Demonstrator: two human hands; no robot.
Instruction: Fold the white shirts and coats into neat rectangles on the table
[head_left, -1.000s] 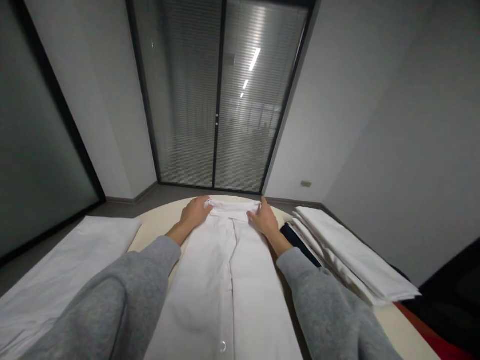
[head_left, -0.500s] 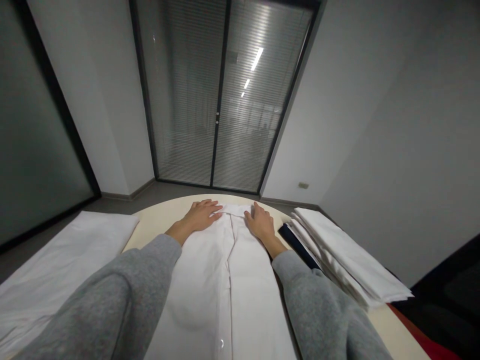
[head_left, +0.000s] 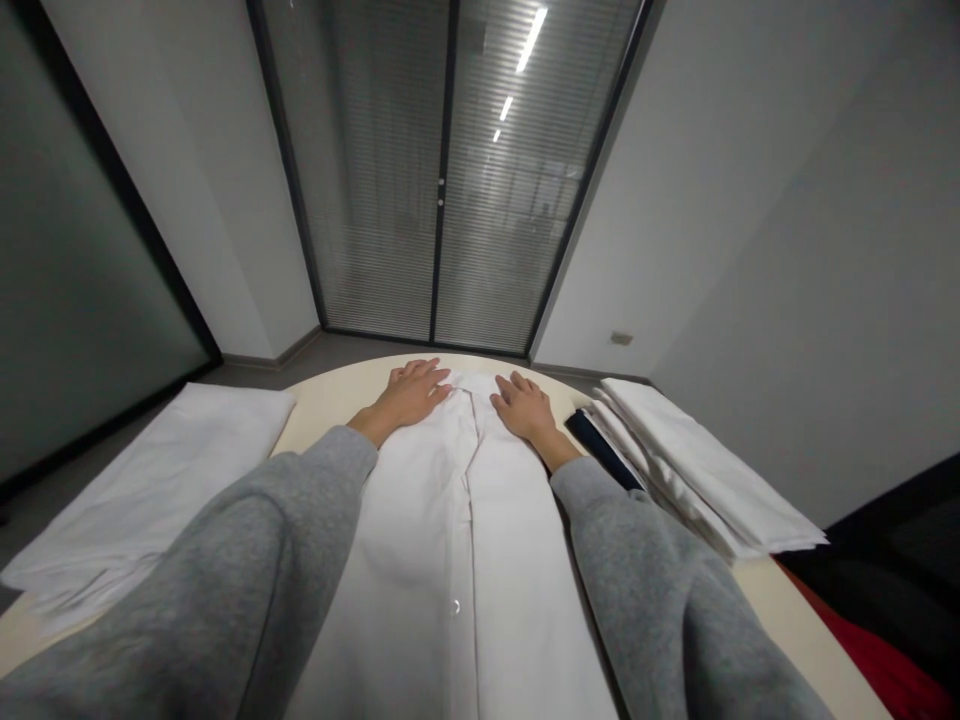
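Note:
A white buttoned shirt (head_left: 457, 530) lies stretched out lengthwise on a cream round table (head_left: 337, 400), its collar end at the far side. My left hand (head_left: 411, 390) rests flat and open on the shirt's far left part. My right hand (head_left: 525, 407) lies flat and open on the far right part, fingers spread. Both hands press on the cloth either side of the button strip. Grey sleeves cover both my forearms.
A stack of folded white cloths (head_left: 697, 470) lies on the right, with a dark navy piece (head_left: 600, 450) beside it. Another white cloth (head_left: 157, 480) lies spread on the left. A red and black thing (head_left: 885, 660) shows at the lower right. Glass doors with blinds (head_left: 442, 180) stand beyond the table.
My hands have let go of the folded collar edge and now lie flat with fingers stretched out on the shirt. The camera has tipped slightly downward.

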